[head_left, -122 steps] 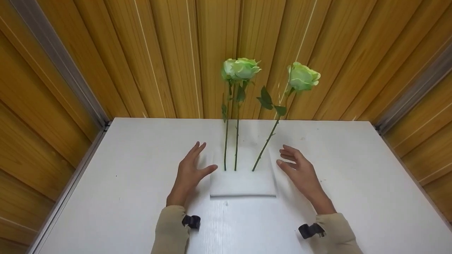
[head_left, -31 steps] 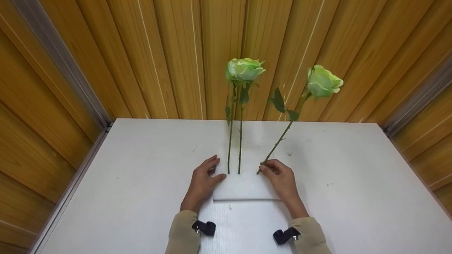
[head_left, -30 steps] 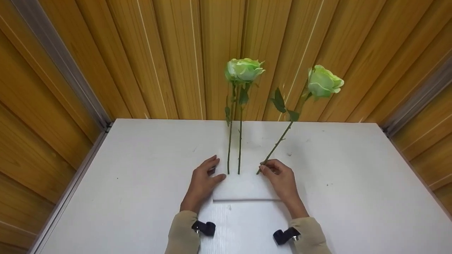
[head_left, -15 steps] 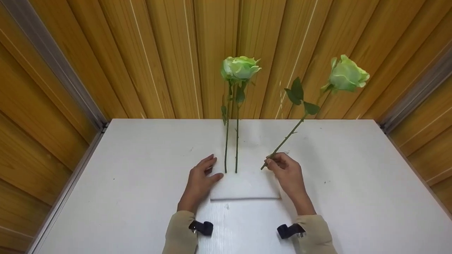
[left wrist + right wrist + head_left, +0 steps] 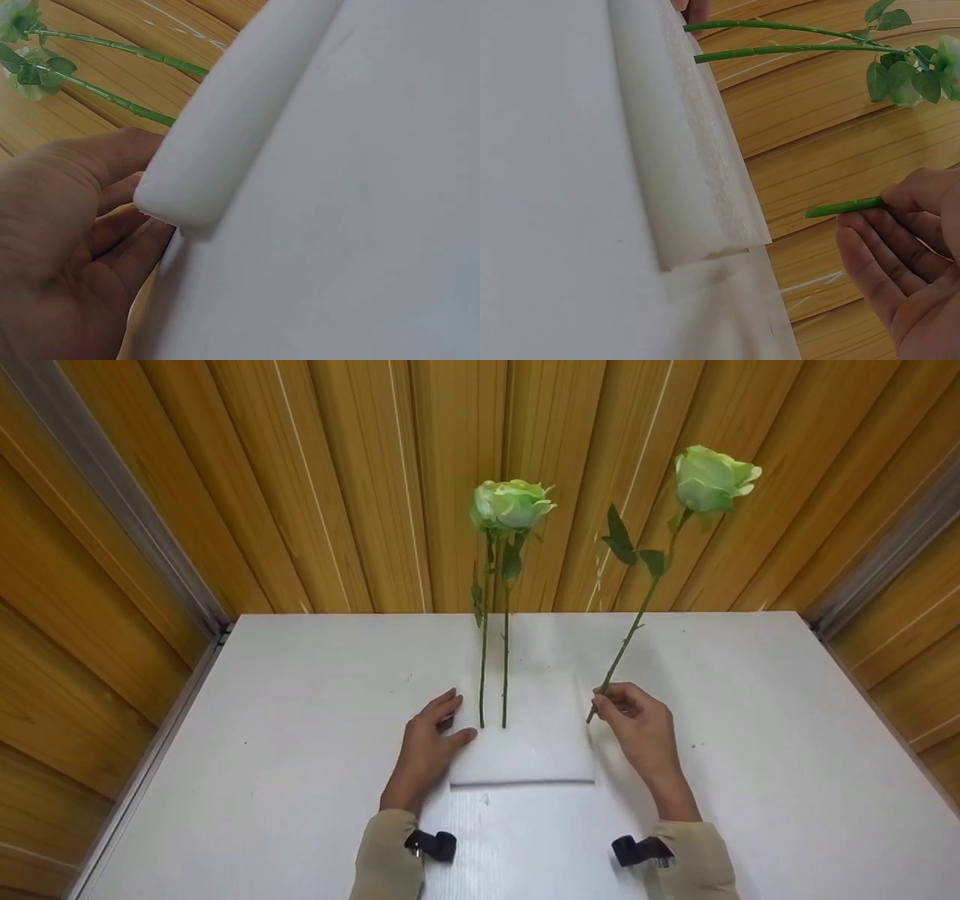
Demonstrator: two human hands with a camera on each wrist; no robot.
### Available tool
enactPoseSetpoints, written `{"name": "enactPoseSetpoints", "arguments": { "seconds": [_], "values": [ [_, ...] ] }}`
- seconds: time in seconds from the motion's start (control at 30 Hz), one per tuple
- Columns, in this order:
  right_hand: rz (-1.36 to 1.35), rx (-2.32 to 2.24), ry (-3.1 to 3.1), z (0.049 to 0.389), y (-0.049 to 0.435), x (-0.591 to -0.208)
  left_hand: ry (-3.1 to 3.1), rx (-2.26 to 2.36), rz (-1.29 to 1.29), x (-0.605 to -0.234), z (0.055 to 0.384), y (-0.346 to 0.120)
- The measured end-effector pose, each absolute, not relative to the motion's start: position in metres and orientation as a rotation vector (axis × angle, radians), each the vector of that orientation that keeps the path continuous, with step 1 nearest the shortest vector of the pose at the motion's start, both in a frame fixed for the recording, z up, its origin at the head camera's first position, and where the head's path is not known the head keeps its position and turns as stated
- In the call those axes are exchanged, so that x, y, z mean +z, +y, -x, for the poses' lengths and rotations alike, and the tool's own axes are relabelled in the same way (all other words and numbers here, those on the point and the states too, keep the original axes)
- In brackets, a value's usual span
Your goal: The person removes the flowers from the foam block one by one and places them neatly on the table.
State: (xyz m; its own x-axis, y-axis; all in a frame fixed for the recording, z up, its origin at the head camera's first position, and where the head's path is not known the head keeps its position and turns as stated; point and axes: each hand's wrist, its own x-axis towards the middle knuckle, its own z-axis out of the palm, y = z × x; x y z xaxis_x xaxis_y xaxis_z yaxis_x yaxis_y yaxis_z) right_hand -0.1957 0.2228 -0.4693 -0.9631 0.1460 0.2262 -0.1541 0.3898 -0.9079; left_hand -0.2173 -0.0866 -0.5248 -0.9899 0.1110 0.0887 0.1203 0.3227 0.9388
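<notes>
My right hand (image 5: 641,727) pinches a pale green rose (image 5: 716,480) low on its stem between thumb and fingers. The rose leans right, and its cut stem end (image 5: 821,211) hangs apart from the block in the right wrist view. Two more green roses (image 5: 514,504) stand upright with their stems in a white foam block (image 5: 525,761); their blooms overlap in the head view. My left hand (image 5: 429,746) rests at the block's left edge, thumb over the top and fingers along the side, as the left wrist view (image 5: 75,217) also shows.
The block lies on a white table (image 5: 300,720), which ends in front of a wood-patterned wall (image 5: 375,510). Metal rails (image 5: 150,495) run along the wall corners. Small dark specks mark the tabletop.
My right hand gripped the third rose's stem, drew it out of the foam and carried it right; it now stands straighter than half a second ago. My left hand came onto the block's edge.
</notes>
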Motion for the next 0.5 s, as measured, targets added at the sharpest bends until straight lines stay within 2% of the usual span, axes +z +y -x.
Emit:
{"name": "enactPoseSetpoints", "arguments": {
  "seconds": [0.5],
  "values": [
    [0.012,1.595,-2.47,0.183,0.252,-0.456,-2.545,-1.821,0.246,-0.527,0.219,-0.089]
  ]
}}
